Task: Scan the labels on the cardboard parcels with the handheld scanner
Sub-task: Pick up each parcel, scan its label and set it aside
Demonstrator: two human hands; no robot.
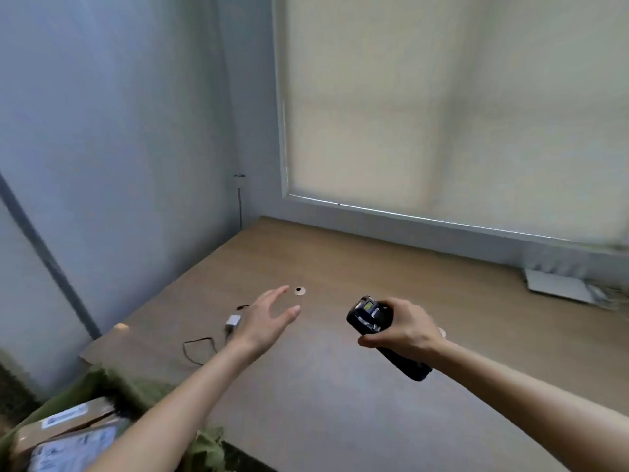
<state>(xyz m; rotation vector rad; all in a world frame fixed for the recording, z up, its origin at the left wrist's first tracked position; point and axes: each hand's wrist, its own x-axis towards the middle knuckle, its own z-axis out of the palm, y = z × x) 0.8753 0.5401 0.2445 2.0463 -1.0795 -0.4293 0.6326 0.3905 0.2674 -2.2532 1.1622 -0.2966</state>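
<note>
My right hand point(406, 327) grips a black handheld scanner point(369, 316) above the wooden table point(374, 386), its small lit screen facing up. My left hand point(269, 316) hovers over the table to the left of it, fingers straight and spread, holding nothing. Cardboard parcels point(64, 427) with white printed labels lie at the bottom left, inside a green bag point(204, 451), partly hidden behind my left forearm.
A small white adapter point(233, 322) with a thin black cable point(199, 349) lies on the table just left of my left hand. A round cable hole point(299, 290) sits beyond my fingers. A white flat device point(558, 286) rests at the far right by the window blind.
</note>
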